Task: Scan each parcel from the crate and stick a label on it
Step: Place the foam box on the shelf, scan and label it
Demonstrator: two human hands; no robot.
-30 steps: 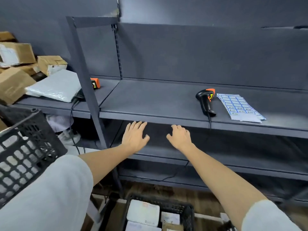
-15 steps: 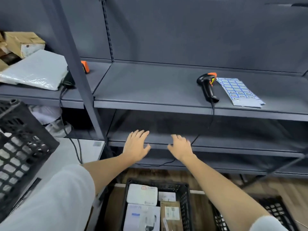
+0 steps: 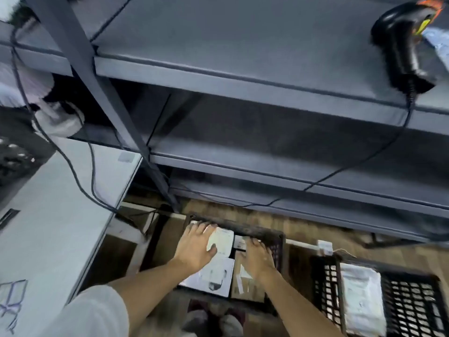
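A black crate stands on the floor under the shelves with several parcels in it. My left hand reaches into it, fingers and thumb closed around a white parcel at the crate's far side. My right hand lies flat with fingers apart on a brown box beside it. A larger white box lies under my left wrist. The black and orange scanner rests on the upper shelf at top right, with the edge of the label sheet just beyond it.
A second black crate holding a white bag parcel stands at the right. A white cabinet is close on the left. Grey shelf edges overhang the crate, and the scanner cable hangs across them.
My head has tilted down and both hands have dropped from in front of the shelves into the floor crate. My left hand has taken hold of the white parcel.
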